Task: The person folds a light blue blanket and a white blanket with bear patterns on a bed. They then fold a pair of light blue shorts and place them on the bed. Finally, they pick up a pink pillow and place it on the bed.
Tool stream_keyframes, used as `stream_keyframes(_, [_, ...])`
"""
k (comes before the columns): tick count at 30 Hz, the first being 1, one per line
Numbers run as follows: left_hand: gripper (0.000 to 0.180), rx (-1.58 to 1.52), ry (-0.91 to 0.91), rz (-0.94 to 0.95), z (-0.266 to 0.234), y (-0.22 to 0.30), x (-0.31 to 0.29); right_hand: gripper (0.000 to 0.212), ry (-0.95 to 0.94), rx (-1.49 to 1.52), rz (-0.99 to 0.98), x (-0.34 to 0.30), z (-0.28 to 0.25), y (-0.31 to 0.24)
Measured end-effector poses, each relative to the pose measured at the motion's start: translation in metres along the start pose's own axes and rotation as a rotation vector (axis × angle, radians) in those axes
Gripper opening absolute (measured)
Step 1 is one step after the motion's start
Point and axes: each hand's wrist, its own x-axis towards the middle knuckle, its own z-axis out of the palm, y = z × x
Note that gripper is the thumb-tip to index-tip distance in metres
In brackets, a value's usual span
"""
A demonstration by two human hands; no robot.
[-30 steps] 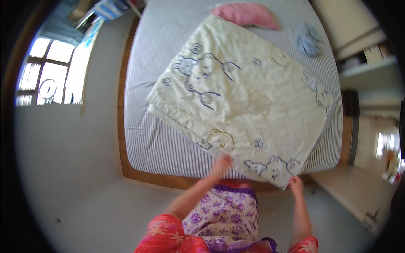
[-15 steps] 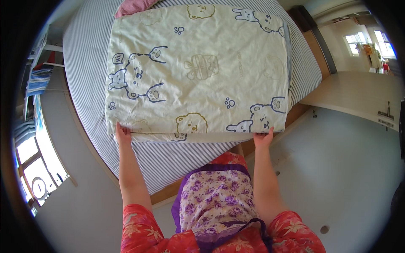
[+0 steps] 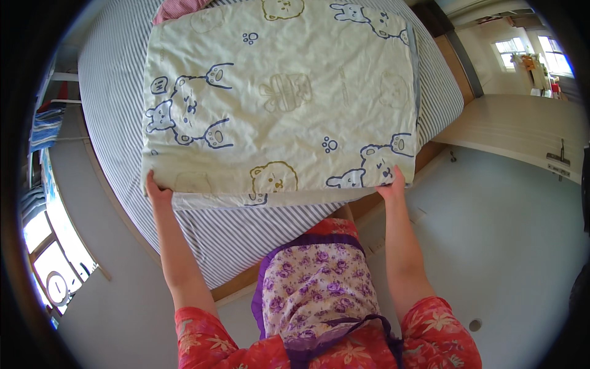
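A folded pale-green quilt with bear, rabbit and paw prints lies across the bed. At its near left corner my left hand is closed on the edge, thumb on top and fingers underneath. My right hand pinches the near right corner the same way. Below the upper layer's near edge, a lower fold of the quilt shows as a strip between my hands. The fingertips under the cloth are hidden.
Striped grey-and-white bedding covers the bed beneath the quilt. A pink cloth sits at the far left. On the right a pale door with a metal handle stands open. Blue striped cloth hangs at the left.
My hands have moved apart, the left one outward to the left, the right one slightly right and up. The quilt's upper layer looks pulled wider along its near edge.
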Motion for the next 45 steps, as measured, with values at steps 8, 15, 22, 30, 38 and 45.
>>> stream_keyframes(8, [0.040, -0.079, -0.095, 0.062, 0.059, 0.102, -0.055, 0.037, -0.112, 0.138, -0.337, -0.036, 0.081, -0.082])
stream_keyframes(15, [0.045, 0.085, 0.056, -0.008, -0.027, 0.039, -0.041, 0.037, 0.003, 0.031, -0.444, -0.047, 0.014, -0.071])
stream_keyframes(22, [0.054, 0.262, 0.356, -0.108, -0.061, -0.017, -0.006, 0.039, 0.306, 0.041, -0.114, -0.001, -0.043, -0.016])
stream_keyframes(30, [0.061, 0.069, -0.091, -0.060, -0.042, -0.019, -0.038, 0.048, -0.089, 0.164, 0.061, 0.000, -0.024, -0.014])
stream_keyframes(38, [0.049, -0.118, 0.046, 0.049, -0.052, 0.020, -0.025, 0.052, 0.147, 0.067, 0.260, -0.024, 0.002, -0.026])
stream_keyframes(45, [0.040, 0.032, -0.087, -0.058, -0.096, 0.052, -0.074, 0.044, -0.017, 0.113, 0.082, -0.038, -0.015, -0.031])
